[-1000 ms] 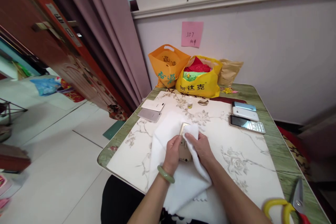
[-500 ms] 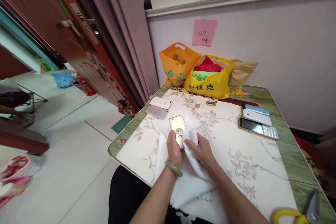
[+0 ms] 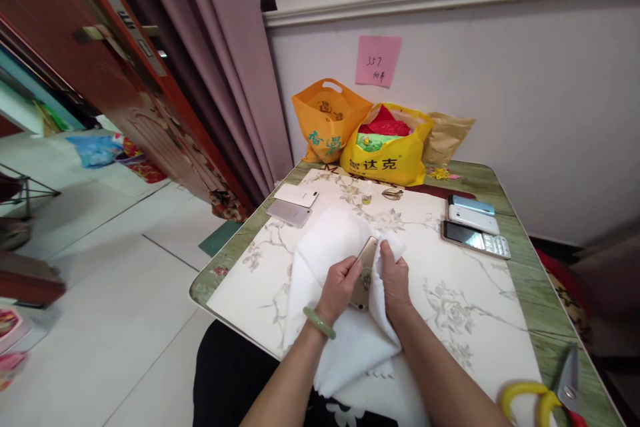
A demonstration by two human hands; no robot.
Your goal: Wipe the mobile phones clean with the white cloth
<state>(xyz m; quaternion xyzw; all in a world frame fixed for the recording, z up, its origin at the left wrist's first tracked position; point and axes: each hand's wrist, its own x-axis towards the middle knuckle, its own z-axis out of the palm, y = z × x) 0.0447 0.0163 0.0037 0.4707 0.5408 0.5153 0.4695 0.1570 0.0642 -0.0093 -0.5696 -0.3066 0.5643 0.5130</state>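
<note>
A gold phone [image 3: 363, 285], back face upward, is held tilted over a spread white cloth [image 3: 319, 253] at the near side of the table [image 3: 533, 300]. It is clasped in the grip of the left hand [image 3: 341, 287], thumb on the back. A fold of cloth is pinched in the grip of the right hand [image 3: 395, 277], by the phone's right edge. Beyond the cloth, yellowish liquid [image 3: 367, 200] is seen low in a small bottle [image 3: 368, 192]. At the far edge, red fabric [image 3: 386, 124] and a green item [image 3: 375, 142] are contained in an open yellow bag [image 3: 395, 167]. It is flanked on the left by an orange bag [image 3: 327, 125], contents not discernible, and on the right by a brown paper bag [image 3: 450, 137], contents hidden.
</note>
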